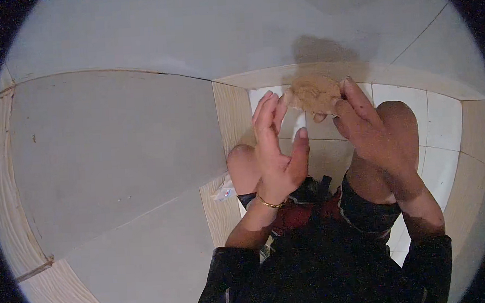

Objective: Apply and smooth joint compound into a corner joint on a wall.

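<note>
A flat, roundish light-brown piece with a rough, crumbly-looking surface (315,91) is held up in front of my knees; its exact kind cannot be made out. My right hand (368,120) grips its right edge, with one fingertip showing beneath the lower edge. On the other side, my left hand (277,141) has its fingers stretched out and the thumb apart. The fingertips lie by the left edge of the brown piece, and one seems to touch it. A thin gold-coloured bracelet (269,204) circles my left wrist.
Grey flat surfaces edged with wood-grain strips (230,111) lie to the left. White floor tiles (441,116) show beneath my bent knees. A grey wall (236,31) rises ahead, bearing my hands' shadow. A small whitish packet (224,190) lies by my left knee.
</note>
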Available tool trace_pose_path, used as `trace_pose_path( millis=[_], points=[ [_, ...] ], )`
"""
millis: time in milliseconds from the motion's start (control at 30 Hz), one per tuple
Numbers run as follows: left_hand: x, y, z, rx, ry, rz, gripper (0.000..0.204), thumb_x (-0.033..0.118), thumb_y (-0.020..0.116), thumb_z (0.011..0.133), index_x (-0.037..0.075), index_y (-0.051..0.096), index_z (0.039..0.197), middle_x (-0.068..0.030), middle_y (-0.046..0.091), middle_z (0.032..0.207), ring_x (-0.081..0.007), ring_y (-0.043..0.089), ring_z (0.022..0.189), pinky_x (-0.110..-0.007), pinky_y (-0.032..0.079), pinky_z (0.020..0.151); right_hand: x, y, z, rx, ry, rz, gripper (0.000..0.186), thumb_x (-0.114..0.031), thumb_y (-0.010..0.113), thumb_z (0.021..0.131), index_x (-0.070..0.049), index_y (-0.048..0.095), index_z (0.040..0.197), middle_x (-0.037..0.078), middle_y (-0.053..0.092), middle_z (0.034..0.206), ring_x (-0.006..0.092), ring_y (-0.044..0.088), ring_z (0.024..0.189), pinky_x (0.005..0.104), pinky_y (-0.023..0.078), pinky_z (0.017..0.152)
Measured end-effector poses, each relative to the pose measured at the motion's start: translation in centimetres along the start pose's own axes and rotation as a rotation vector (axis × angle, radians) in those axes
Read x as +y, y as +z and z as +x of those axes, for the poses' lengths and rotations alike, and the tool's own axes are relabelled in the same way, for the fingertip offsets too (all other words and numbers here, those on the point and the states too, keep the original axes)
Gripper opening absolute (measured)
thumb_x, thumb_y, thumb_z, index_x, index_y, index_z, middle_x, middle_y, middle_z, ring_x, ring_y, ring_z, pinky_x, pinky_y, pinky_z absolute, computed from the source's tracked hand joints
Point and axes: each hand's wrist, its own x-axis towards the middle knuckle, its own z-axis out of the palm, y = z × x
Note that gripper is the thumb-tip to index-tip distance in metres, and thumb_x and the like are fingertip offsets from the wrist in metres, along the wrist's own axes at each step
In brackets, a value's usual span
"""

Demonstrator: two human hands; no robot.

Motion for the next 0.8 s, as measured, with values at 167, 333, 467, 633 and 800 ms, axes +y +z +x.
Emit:
trace_pose_path(
  millis=[167,333,467,633,800],
  points=[
    [0.0,0.2,0.4,0.059,0.022,0.207,0.061,-0.007,0.055,0.073,-0.006,0.031,0.129,-0.0239,0.033,0.131,-0.0339,0.032,0.127,-0.041,0.03,0.101,0.1,0.8,0.2,0.022,-0.23,-0.206,0.028,-0.019,0.04,0.093,0.001,0.047,0.112,0.012,0.051,0.098,0.0198,0.049,0.093,0.0305,0.04,0.084],
    [-1.3,-1.0,1.5,0.009,0.166,0.143,0.06,-0.002,0.062,0.07,0.001,0.04,0.126,-0.0229,0.034,0.133,-0.0353,0.038,0.123,-0.039,0.037,0.096,-0.3,1.4,0.5,-0.079,-0.306,-0.101,0.023,-0.01,0.047,0.086,-0.001,0.049,0.108,0.015,0.05,0.102,0.0248,0.049,0.094,0.0329,0.041,0.084],
    [-1.1,-1.1,1.3,-0.044,0.141,0.151,0.065,-0.004,0.066,0.067,0.006,0.042,0.126,-0.021,0.034,0.134,-0.0342,0.041,0.121,-0.04,0.04,0.096,2.7,-0.2,1.1,-0.018,-0.813,-0.522,0.031,-0.004,0.055,0.077,-0.002,0.048,0.107,0.018,0.047,0.106,0.0333,0.046,0.099,0.0378,0.04,0.086],
    [-2.4,-1.3,1.4,-0.022,0.204,0.103,0.066,-0.01,0.066,0.067,0.006,0.041,0.126,-0.0203,0.035,0.133,-0.0304,0.042,0.119,-0.039,0.044,0.094,-1.6,0.0,0.3,-0.24,-0.258,-0.042,0.024,-0.014,0.047,0.088,-0.003,0.047,0.109,0.011,0.045,0.094,0.0205,0.047,0.081,0.0305,0.042,0.07],
    [-2.8,0.2,1.7,0.032,0.251,0.12,0.069,-0.011,0.066,0.067,0.005,0.04,0.129,-0.0164,0.04,0.132,-0.0273,0.045,0.119,-0.036,0.039,0.097,-1.3,-0.7,0.0,-0.137,0.021,0.144,0.022,-0.025,0.036,0.094,-0.006,0.046,0.099,-0.001,0.041,0.08,0.007,0.036,0.062,0.0229,0.035,0.052]
  ],
)
